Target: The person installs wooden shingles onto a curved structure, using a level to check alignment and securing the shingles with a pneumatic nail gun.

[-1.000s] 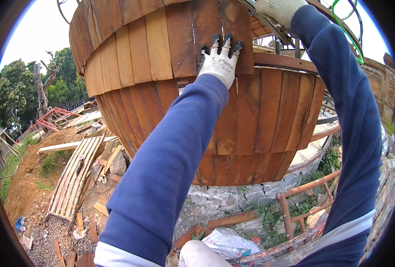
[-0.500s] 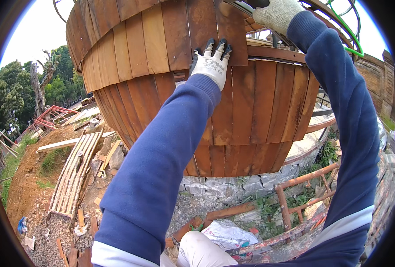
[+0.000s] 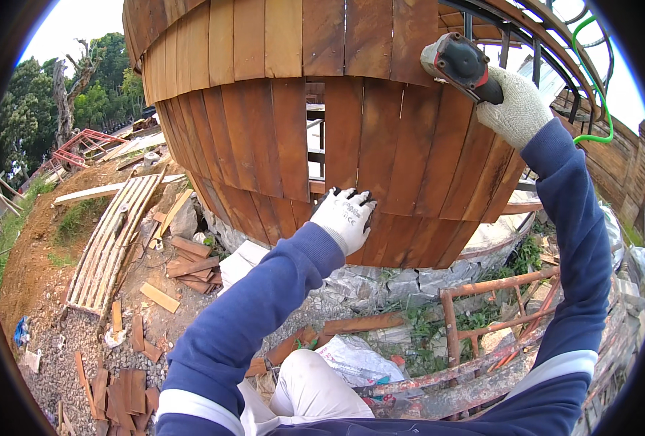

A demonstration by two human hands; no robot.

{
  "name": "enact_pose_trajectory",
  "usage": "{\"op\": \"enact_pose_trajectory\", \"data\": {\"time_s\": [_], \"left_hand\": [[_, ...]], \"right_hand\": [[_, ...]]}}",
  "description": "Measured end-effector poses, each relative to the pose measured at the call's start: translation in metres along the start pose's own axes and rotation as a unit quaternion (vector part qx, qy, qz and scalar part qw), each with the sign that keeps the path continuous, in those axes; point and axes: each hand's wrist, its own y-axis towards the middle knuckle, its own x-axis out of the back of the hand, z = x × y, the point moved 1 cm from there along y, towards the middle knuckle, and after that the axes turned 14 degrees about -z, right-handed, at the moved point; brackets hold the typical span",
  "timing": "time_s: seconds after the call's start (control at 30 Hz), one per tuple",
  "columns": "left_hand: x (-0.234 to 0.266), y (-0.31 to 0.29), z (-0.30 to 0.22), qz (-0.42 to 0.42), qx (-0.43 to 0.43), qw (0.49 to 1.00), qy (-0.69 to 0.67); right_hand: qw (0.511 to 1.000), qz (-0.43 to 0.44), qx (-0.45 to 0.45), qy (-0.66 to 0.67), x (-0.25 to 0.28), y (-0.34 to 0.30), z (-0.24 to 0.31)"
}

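Note:
A curved wall of overlapping brown wooden shingles (image 3: 397, 152) rises in front of me. My left hand (image 3: 344, 216), in a white glove with dark fingertips, rests against the lower shingles with its fingers spread, holding nothing. Just above it, a narrow upright gap (image 3: 315, 138) between two shingles lets metal framing show through. My right hand (image 3: 517, 107), in a knitted pale glove, grips a black and red nail gun (image 3: 465, 62) by its handle. The tool is raised at the upper right, by the end of the upper shingle row; its nose is not clearly seen.
A green hose (image 3: 600, 80) hangs beside the metal frame at upper right. Below stand a rusty pipe frame (image 3: 450, 327) and a stone base (image 3: 362, 287). A slatted wooden panel (image 3: 111, 243) and loose shingles (image 3: 127, 400) lie on gravel at left. A white sack (image 3: 359, 360) lies near my knee.
My left hand has slid down from the upper shingle row to the lower shingles. My right hand has come down with the nail gun into fuller view. The gap between shingles is now uncovered.

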Motion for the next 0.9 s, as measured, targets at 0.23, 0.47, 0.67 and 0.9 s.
{"op": "enact_pose_trajectory", "data": {"time_s": [0.23,0.47,0.67,0.9], "left_hand": [[-0.065,-0.152,0.004,0.068,0.164,0.967,-0.184],[-0.126,-0.290,0.028,0.070,0.318,0.920,-0.218],[-0.197,-0.444,0.032,0.104,0.471,0.827,-0.288],[-0.213,-0.455,0.026,0.201,0.422,0.843,-0.265]], "right_hand": [[0.999,-0.029,0.028,-0.035,-0.006,-0.001,0.005],[0.998,-0.024,-0.043,0.042,-0.008,-0.003,0.000],[0.900,0.003,-0.249,0.357,-0.036,-0.017,-0.055],[0.814,0.025,-0.281,0.508,-0.062,-0.039,-0.087]]}}
